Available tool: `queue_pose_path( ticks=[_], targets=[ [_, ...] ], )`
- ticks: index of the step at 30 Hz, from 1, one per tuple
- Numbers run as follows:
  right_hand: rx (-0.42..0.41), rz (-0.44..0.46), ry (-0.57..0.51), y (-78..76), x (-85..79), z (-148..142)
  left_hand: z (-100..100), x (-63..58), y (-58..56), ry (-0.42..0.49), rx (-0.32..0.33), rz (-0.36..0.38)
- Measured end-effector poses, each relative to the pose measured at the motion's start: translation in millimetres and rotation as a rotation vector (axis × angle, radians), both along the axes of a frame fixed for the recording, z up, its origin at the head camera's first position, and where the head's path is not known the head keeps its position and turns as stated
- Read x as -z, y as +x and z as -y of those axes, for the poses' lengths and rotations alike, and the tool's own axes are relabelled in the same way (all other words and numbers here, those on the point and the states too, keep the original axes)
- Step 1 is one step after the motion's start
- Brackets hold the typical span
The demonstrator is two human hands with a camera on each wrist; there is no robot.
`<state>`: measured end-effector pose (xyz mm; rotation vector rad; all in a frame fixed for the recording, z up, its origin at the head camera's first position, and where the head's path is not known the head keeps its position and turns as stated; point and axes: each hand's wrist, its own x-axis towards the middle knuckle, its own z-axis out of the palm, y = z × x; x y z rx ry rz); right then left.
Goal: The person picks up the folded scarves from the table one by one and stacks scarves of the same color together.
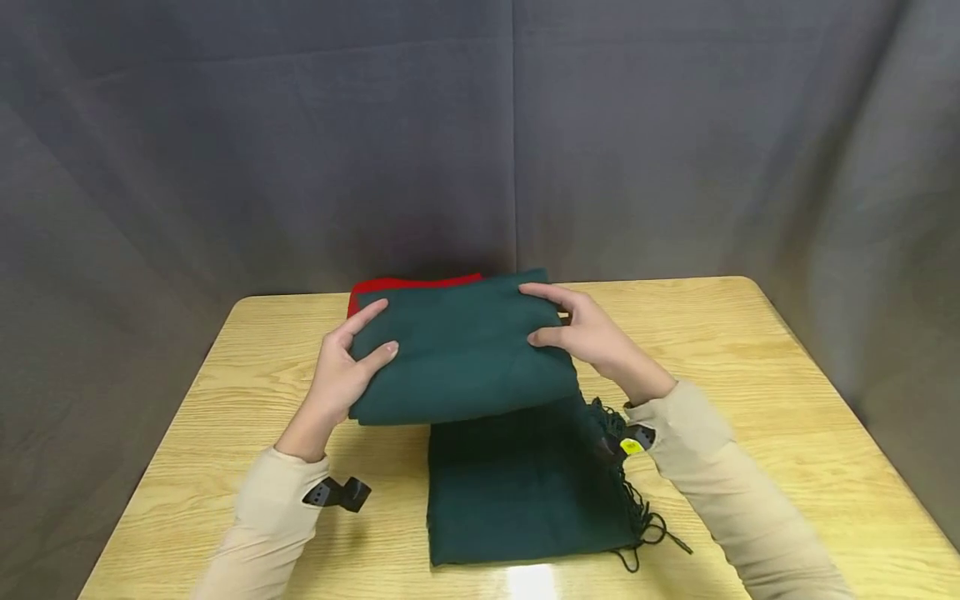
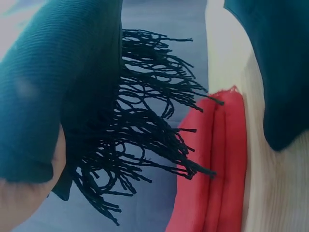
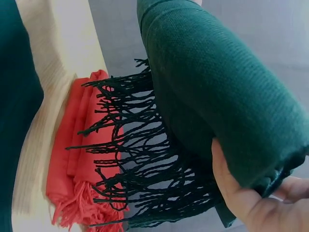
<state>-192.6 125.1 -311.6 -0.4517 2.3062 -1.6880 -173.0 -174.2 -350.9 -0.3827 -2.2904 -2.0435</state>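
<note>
Both hands hold up a folded dark green scarf (image 1: pixel 457 354) above the table. My left hand (image 1: pixel 330 383) grips its left edge, thumb and index finger on top, the other fingers hidden beneath. At the opposite edge my right hand (image 1: pixel 596 337) holds it in the same way. In the right wrist view, the scarf's dark fringe (image 3: pixel 140 140) hangs loose over a folded red scarf (image 3: pixel 70 145). Below and nearer the body, a second dark green piece (image 1: pixel 525 508) lies flat and folded, its fringe along the right side; its far part is hidden by the held scarf.
The red scarf lies at the back of the wooden table (image 1: pixel 712 350), mostly covered from the head view. A grey curtain (image 1: pixel 637 167) stands behind the table's back edge. Fringe cords (image 1: pixel 652 529) trail on the table at right.
</note>
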Motion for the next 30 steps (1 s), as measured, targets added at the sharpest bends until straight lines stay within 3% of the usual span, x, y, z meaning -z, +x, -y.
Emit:
queue_pose_path(
  ticks=[9, 19, 30],
  targets=[
    [0.030, -0.019, 0.029, 7.7, 5.5, -24, -20, 3.1, -1.6, 0.032, 0.054, 0.038],
    [0.040, 0.015, 0.036, 21.4, 8.8, -43, -35, 2.8, 7.2, 0.048, 0.125, 0.135],
    [0.015, 0.067, -0.001, 36.1, 33.8, -55, -41, 29.2, 20.3, 0.047, 0.193, 0.202]
  ],
)
